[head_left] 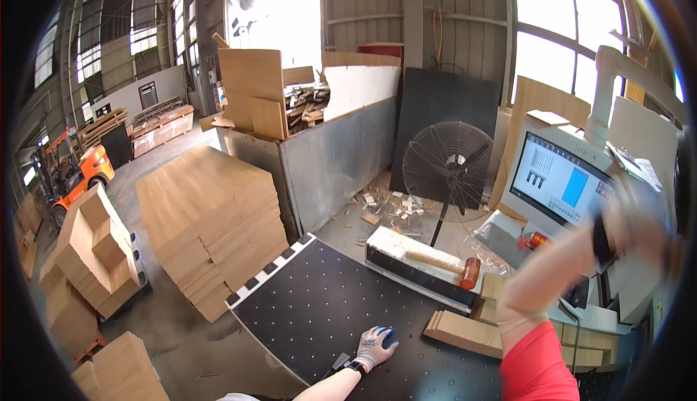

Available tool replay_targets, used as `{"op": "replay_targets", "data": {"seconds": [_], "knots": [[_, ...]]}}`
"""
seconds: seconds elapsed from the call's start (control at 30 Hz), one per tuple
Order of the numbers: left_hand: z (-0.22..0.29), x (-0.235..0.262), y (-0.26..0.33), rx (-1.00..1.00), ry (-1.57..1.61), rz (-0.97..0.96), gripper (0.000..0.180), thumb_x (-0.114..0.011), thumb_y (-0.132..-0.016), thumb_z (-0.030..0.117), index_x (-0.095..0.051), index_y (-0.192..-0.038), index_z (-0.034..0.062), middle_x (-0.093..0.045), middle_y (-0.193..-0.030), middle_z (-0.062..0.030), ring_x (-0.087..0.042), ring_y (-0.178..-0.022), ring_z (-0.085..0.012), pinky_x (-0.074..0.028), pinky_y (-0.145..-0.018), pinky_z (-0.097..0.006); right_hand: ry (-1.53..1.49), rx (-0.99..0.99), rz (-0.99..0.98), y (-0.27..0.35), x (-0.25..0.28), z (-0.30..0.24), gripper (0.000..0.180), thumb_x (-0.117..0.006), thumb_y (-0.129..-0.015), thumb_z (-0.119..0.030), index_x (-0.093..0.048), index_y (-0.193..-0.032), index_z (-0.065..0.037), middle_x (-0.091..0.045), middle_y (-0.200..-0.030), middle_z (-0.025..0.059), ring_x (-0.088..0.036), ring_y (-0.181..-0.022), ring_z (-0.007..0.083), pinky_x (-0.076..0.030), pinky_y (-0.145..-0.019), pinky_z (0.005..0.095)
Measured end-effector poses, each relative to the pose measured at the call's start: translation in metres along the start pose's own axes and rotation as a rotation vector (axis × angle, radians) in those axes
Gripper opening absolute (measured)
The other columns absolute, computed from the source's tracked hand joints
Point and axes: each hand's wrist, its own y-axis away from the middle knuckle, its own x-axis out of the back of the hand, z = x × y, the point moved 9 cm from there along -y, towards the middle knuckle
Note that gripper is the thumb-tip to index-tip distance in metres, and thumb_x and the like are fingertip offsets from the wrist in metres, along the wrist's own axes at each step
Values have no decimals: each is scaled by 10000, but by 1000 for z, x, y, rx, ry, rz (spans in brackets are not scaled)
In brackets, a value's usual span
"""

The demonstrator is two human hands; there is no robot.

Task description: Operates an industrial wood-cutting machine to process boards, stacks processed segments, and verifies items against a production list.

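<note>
One fan (pixel 448 170), one mallet (pixel 444 266), one monitor (pixel 559 181), one forklift (pixel 72 177).

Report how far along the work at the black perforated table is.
Done: cut boards sit stacked in a large pile on the floor and a smaller stack on the table. In hand: the gloved left hand rests flat on the bare perforated table; the right hand, blurred, is raised by the monitor. Left: no board lies on the table's working area.

Workshop was daylit by tall windows (pixel 559 30); concrete floor (pixel 181 343), stacked boards (pixel 210 219), fan (pixel 448 161), corrugated walls (pixel 363 9).
</note>
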Motion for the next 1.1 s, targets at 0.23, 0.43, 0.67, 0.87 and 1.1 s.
{"op": "replay_targets", "data": {"seconds": [0.23, 0.43, 0.67, 0.87, 1.1], "knots": [[-9, 5, 8, 53, 26, 32, 522, -705, -880, 484, -704, -1251, 117, -666, -1331, -108, -549, -1322, -296, -392, -1143, -449, 48, -329, -486, 68, -289, 72, 1113, -786, -864, -527, -206, -1595, 79, -325, -1607, 272, -293, -1514, 393, -244, -1248, 419], [5, -2, 16, 9, 28, 35, 522, -719, -865, 476, -710, -1238, 112, -672, -1309, -127, -559, -1299, -327, -406, -1123, -464, -92, -1, -477, 114, -200, 1, 740, -792, -865, -303, -495, -1457, 27, -483, -1522, 243, -472, -1402, 384, -375, -1173, 442], [6, 26, -9, -125, 113, 223, 408, -785, -764, 319, -739, -1067, 49, -724, -1112, -188, -656, -1105, -408, -489, -1017, -514, -279, -809, -1034, 376, -63, 1, 557, -739, -885, -136, -558, -1382, 37, -611, -1394, 213, -607, -1277, 332, -456, -1103, 394], [-6, -9, -23, 7, 82, 69, 416, -770, -825, 337, -699, -1167, 111, -684, -1226, -106, -583, -1241, -324, -411, -1085, -486, 381, -1298, -1381, 591, 288, -136, 503, -748, -874, -271, -630, -1292, -18, -600, -1362, 226, -526, -1299, 431, -408, -1116, 510], [5, -20, -44, -47, 2, 141, 390, -749, -815, 354, -690, -1119, 118, -688, -1137, -110, -609, -1152, -335, -452, -1005, -510, 638, -992, -1630, 544, 388, -200, 600, -729, -796, -342, -601, -1294, -33, -533, -1405, 208, -449, -1318, 455, -328, -1121, 605]]}}
